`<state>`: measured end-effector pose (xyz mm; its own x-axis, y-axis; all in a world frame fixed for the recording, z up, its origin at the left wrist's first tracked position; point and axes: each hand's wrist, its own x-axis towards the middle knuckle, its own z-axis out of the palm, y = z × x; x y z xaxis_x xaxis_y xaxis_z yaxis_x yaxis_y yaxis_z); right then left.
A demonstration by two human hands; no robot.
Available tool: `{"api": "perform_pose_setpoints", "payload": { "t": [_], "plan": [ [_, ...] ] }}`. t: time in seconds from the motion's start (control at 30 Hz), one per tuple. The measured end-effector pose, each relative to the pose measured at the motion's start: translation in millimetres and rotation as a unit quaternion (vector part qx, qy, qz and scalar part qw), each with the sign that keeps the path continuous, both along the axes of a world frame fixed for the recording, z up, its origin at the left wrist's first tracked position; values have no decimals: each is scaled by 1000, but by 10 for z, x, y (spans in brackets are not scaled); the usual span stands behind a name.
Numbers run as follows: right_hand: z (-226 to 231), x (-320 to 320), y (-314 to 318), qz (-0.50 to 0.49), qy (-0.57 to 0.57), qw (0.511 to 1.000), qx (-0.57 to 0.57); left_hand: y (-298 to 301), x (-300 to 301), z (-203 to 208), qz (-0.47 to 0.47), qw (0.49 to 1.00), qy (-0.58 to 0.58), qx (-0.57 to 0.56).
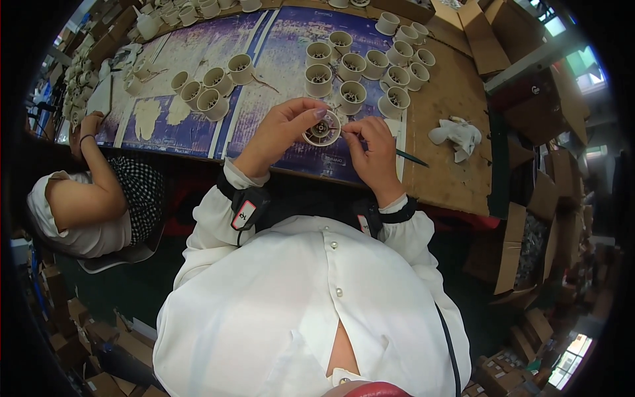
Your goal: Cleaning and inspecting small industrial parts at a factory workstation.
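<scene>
My left hand [284,130] is closed around the left side of a round white plastic cup-shaped housing [323,143], thumb over its rim. Inside the housing sits a dark metal core. My right hand [374,151] is at the housing's right edge, thumb and index finger pinched together; what lies between them, perhaps a thin wire, is too small to make out. Beyond my hands stand several similar white housings [352,97] with metal parts inside. A slim dark green pen-like tool [413,157] lies right of my right hand.
Another group of white housings [213,104] stands to the left, some with wires trailing out. A crumpled white cloth or bag [458,137] lies on the brown board [433,178] at right. A co-worker's arm [104,169] rests at the table's left. Open cardboard boxes [509,258] stand at right.
</scene>
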<state>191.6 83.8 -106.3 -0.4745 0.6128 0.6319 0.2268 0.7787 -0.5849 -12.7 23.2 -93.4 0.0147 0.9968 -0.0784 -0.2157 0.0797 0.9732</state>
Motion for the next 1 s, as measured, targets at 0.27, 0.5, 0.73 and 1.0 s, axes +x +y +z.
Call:
{"api": "perform_pose_setpoints", "payload": {
  "t": [0.27, 0.5, 0.73, 1.0],
  "plan": [
    [14, -17, -19, -8, -26, 999, 21, 49, -51, -114, -8, 996, -72, -54],
    [-50, -62, -62, -17, -18, 1000, 8, 55, -34, -43, -8, 997, -47, -66],
    [-107, -14, -26, 8, -13, 993, 119, 87, -98, -94, -25, 984, -157, -85],
    [-95, 16, -31, 37, -50, 994, 91, 141, -127, -279, -2, 969, -194, -153]
  ]
}}
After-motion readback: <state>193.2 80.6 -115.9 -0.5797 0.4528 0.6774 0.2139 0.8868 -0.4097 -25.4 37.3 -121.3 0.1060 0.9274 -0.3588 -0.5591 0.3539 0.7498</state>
